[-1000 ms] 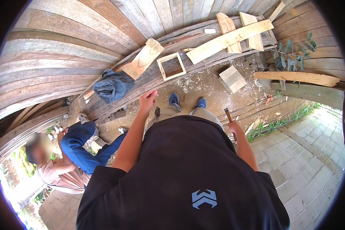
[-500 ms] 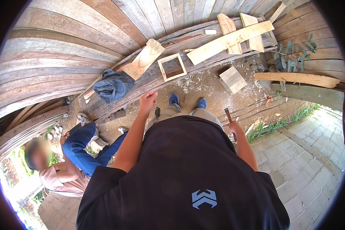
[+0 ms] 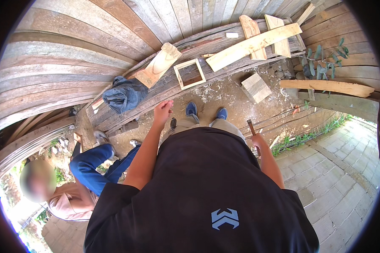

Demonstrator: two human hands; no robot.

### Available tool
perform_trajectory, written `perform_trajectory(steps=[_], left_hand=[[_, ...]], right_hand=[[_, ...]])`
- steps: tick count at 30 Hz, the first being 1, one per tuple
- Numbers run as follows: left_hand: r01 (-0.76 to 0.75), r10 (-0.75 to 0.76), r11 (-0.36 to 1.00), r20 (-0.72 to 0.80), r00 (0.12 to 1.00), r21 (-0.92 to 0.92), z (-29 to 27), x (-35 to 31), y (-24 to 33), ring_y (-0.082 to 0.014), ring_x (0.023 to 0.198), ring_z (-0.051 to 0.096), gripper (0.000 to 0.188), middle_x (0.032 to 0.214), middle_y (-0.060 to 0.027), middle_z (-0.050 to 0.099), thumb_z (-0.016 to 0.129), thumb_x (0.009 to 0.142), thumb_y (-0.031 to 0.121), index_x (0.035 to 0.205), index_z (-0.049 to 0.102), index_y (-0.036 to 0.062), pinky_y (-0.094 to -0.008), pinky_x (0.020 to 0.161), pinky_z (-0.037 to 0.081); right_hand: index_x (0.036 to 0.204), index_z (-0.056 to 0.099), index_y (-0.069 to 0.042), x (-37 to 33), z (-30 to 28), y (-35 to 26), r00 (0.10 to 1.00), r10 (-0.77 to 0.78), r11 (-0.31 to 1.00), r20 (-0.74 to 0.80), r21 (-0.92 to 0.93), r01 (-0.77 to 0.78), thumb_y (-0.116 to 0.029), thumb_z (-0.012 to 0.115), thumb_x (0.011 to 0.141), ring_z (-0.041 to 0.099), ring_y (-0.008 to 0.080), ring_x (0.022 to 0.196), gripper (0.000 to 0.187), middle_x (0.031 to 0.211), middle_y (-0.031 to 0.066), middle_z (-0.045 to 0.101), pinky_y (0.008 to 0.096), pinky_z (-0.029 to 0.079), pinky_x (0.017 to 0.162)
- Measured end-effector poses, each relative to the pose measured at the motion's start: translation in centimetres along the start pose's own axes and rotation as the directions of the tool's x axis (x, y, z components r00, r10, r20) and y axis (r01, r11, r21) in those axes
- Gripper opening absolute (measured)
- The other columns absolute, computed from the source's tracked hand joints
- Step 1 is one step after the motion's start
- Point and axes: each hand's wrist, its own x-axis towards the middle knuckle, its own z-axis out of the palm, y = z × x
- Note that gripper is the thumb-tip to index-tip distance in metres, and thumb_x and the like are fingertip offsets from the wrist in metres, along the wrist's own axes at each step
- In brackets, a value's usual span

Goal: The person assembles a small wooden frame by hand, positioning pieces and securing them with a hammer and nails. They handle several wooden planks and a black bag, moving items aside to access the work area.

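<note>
My left hand [image 3: 162, 111] is held in the air in front of the plank bench, its fingers curled together. Whatever may be inside those fingers is hidden or too small to make out. My right hand [image 3: 259, 141], low at my right side, is wrapped round a slim brown wooden handle [image 3: 251, 126] that points forward and up. What kind of tool it belongs to does not show. Nearest beyond my left hand, a pale square wooden frame [image 3: 177, 74] rests on the bench [image 3: 156, 95]. Both hands are apart from the bench.
A thick wood piece [image 3: 158, 67], dark cloth [image 3: 124, 95] and a long plank [image 3: 253, 45] across two boards lie on the bench. A wooden block [image 3: 256, 88] stands on the shaving-strewn ground. At left sits another person [image 3: 69, 200]; leafy twigs [image 3: 321, 63] hang at right.
The person at left has shifted head, arm and one foot; a small wooden piece now shows beyond their knee. My hands have stayed nearly still.
</note>
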Motion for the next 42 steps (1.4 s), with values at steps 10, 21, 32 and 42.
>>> perform_trajectory(steps=[10,21,32,42], left_hand=[[-0.019,0.021,0.999,-0.051,0.998,0.036,0.2,0.1,0.0,-0.006,0.061,0.058,0.022,0.078,0.001,0.065,0.072,0.087,0.023,0.1,0.07,0.0053,-0.0212,0.052,0.042],[-0.016,0.016,1.0,-0.051,0.999,-0.002,-0.3,-0.3,0.1,-0.0063,0.061,0.059,0.022,0.086,0.0014,0.068,0.064,0.092,0.021,0.106,0.07,0.0058,-0.0206,0.053,0.042],[-0.012,0.013,1.0,-0.093,0.996,0.012,-0.2,-0.8,0.6,-0.0066,0.061,0.059,0.022,0.085,0.0006,0.068,0.066,0.091,0.022,0.105,0.07,0.0054,-0.0209,0.053,0.043],[-0.017,0.028,0.997,-0.141,0.99,0.072,-0.3,-0.9,0.0,-0.0079,0.067,0.059,0.027,0.086,-0.0014,0.066,0.076,0.082,0.024,0.098,0.067,0.0034,-0.0233,0.056,0.045]], right_hand=[[0.088,0.059,0.014,0.1,-0.4,-0.6,1.0,-0.015,0.999,0.007,-0.036,0.016,-0.014,0.069,0.081,0.063,0.0323,0.05,0.031,0.06,0.0194,0.059,0.0446,0.046,0.043],[0.082,0.06,0.011,2.5,-0.5,0.1,0.999,-0.019,0.999,0.043,-0.03,0.02,-0.015,0.068,0.081,0.061,0.0299,0.048,0.027,0.057,0.0168,0.058,0.0423,0.045,0.042],[0.095,0.057,0.011,0.9,-1.7,-2.5,0.998,-0.056,0.996,-0.016,-0.076,0.055,-0.017,0.069,0.082,0.062,0.0301,0.051,0.033,0.064,0.018,0.06,0.0426,0.046,0.041],[0.088,0.058,0.01,1.2,-2.3,-2.8,0.996,-0.091,0.987,-0.007,-0.137,0.089,-0.015,0.069,0.082,0.061,0.0281,0.048,0.029,0.059,0.0165,0.059,0.0418,0.045,0.041]])
